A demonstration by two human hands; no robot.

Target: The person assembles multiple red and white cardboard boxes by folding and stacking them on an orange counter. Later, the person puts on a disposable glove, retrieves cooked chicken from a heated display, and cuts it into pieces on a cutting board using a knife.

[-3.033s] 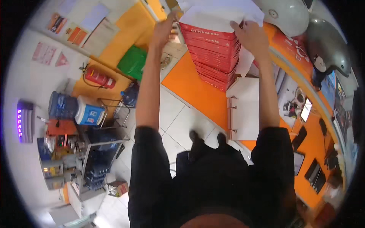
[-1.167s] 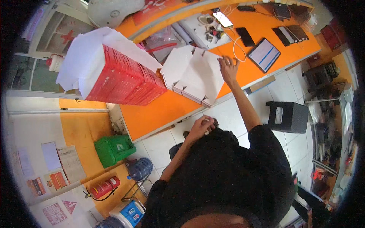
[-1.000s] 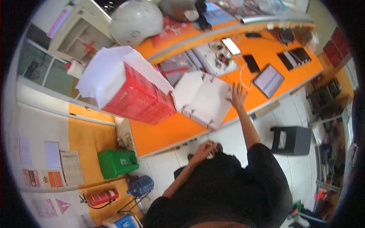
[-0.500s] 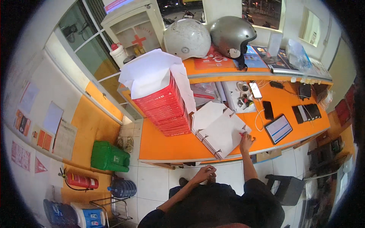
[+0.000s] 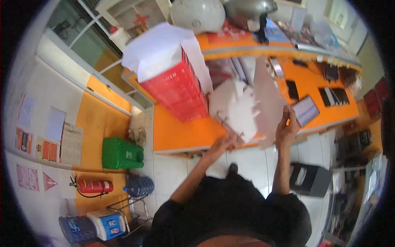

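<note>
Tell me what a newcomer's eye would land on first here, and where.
Probably the tall red stack on the left part of the orange counter. Next, the blurred pale sheet that the right hand holds by its right edge. Then the white helmet and grey helmet on the ledge behind.

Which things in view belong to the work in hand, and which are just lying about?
In use, apparently:
left hand
right hand
raised white sheet
white cardboard pile
red box stack

Lying about:
tablet
green bin
fire extinguisher
white helmet
</note>
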